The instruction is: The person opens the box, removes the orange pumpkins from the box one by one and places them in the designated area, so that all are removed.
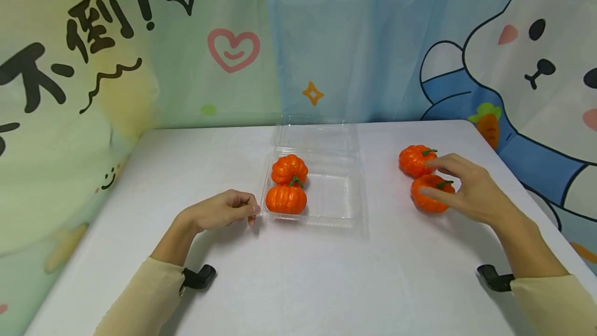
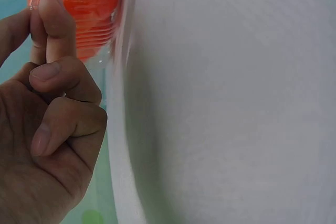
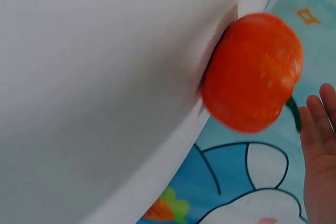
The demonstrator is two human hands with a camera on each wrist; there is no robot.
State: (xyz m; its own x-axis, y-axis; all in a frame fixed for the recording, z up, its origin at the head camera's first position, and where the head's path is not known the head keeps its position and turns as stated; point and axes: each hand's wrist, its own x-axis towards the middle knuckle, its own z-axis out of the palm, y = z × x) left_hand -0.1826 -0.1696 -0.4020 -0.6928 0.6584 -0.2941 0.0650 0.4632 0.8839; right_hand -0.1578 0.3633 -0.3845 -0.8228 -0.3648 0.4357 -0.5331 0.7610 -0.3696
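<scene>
My left hand [image 1: 228, 210] pinches the left front corner of a clear plastic clamshell container [image 1: 333, 219] between thumb and index finger, the other fingers curled in. Two small orange toy pumpkins [image 1: 286, 199] with green stems sit in the container's left side, one behind the other. On the right, my right hand [image 1: 471, 188] hovers around two more orange pumpkins, fingers and thumb spread. The nearer pumpkin [image 1: 426, 200] lies by the thumb, and the farther pumpkin [image 1: 415, 161] is near the fingertips. In the right wrist view, straight fingers [image 3: 315, 129] show beside a pumpkin's stem.
The container's lid [image 1: 317, 136] stands open toward the back of the white table [image 1: 326, 284]. A printed curtain [image 1: 354, 40] hangs behind the table. Dark wrist-camera mounts [image 1: 199, 277] stick out at both cuffs.
</scene>
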